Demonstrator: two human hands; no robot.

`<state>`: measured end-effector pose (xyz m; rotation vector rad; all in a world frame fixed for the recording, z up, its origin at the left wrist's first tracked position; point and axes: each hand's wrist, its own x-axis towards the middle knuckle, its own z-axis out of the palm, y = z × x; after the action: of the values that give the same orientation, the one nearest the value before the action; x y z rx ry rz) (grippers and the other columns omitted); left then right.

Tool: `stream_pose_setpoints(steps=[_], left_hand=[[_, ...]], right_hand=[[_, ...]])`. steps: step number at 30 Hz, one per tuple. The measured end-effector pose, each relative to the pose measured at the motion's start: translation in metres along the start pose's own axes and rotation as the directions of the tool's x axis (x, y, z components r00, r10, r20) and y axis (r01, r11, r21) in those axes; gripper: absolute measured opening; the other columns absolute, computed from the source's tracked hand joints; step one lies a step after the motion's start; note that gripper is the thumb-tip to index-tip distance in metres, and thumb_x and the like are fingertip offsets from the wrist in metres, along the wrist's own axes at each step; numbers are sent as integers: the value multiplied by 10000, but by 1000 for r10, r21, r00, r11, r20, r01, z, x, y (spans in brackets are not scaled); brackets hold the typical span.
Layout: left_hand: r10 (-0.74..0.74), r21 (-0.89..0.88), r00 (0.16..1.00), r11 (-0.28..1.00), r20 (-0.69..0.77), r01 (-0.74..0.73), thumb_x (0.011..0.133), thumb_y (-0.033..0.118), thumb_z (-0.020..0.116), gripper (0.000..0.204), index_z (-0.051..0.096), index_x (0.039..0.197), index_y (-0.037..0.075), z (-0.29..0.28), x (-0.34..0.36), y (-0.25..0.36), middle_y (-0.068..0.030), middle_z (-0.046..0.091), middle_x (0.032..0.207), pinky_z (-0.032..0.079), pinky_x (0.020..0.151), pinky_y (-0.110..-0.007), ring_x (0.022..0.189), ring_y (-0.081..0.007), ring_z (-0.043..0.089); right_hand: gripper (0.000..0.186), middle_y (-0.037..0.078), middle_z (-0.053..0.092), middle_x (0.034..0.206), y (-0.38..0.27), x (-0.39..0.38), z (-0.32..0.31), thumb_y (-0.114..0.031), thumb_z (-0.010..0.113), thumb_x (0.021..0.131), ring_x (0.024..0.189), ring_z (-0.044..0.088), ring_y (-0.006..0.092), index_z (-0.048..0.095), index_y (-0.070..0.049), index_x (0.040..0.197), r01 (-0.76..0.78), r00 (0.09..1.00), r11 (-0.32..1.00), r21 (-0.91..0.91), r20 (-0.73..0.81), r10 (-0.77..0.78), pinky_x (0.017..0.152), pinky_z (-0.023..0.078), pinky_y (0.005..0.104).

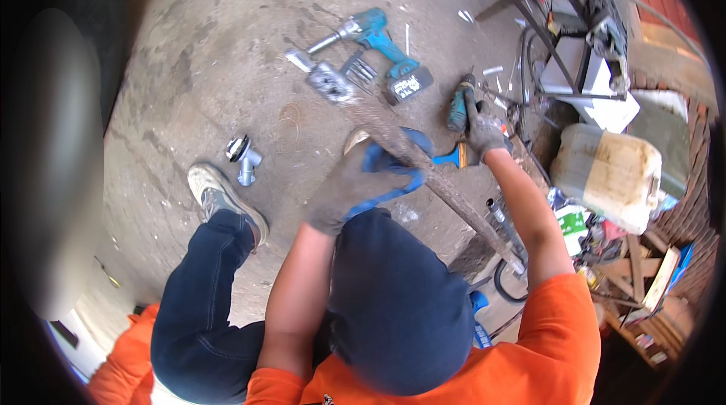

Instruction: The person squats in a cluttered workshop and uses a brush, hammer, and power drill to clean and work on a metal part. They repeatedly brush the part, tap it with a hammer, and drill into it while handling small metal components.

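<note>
My left hand, in a grey and blue work glove, is closed round the wooden handle of a long hammer. The handle slants from lower right to upper left, and its metal head is blurred. My right hand, in a similar glove, is closed at a teal and black cordless drill; one finger lies along its body, and the grip is mostly hidden. Beside that hand lies a brush with a blue handle. Past the hammer head, a teal cordless impact wrench rests on the floor.
A chrome pipe fitting lies near my left shoe. A set of dark bits is by the wrench. At right stand a dirty plastic canister, a metal-framed stand and wood scraps. Orange fabric shows at lower left.
</note>
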<state>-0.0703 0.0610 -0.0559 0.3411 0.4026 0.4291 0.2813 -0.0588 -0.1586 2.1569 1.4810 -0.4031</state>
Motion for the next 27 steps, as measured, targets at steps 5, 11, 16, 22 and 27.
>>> stream_pose_setpoints(steps=[5,11,16,22,27], left_hand=[[24,168,999,986,-37,-17,878,73,667,395,558,1240,-41,-15,3,-6,-120,642,1135,499,852,-260,968,-134,609],[23,163,996,987,-82,-9,876,76,650,271,636,1124,-34,4,9,8,-94,669,1046,475,882,-286,964,-135,603],[87,75,996,994,-24,-85,890,70,658,217,651,1084,-27,8,11,7,-93,678,1016,517,856,-296,966,-158,638],[176,280,984,946,-20,-164,940,134,634,223,658,1051,-59,6,12,7,-152,681,1016,550,836,-341,994,-223,658],[133,277,991,953,-3,-127,958,153,620,300,618,1170,-60,1,12,7,-152,668,1090,574,846,-336,1041,-229,655]], right_hand=[[683,256,546,1190,-6,-2,26,-163,602,814,894,644,411,355,-85,1446,129,986,988,-81,-94,-136,795,516,489],[193,178,635,959,-25,-47,54,-195,530,861,761,667,306,669,-63,884,506,856,859,-73,161,-490,623,510,463],[269,206,653,1030,-30,-52,68,-175,529,870,887,686,327,622,-33,1079,514,816,849,-121,377,-439,722,539,483],[383,264,644,1026,-6,-47,-71,-256,612,847,870,662,382,543,8,1115,211,973,977,38,92,-214,754,540,436],[125,115,635,798,-67,-76,-277,-122,619,912,572,581,146,594,-19,846,376,892,401,835,-443,87,512,475,277]])
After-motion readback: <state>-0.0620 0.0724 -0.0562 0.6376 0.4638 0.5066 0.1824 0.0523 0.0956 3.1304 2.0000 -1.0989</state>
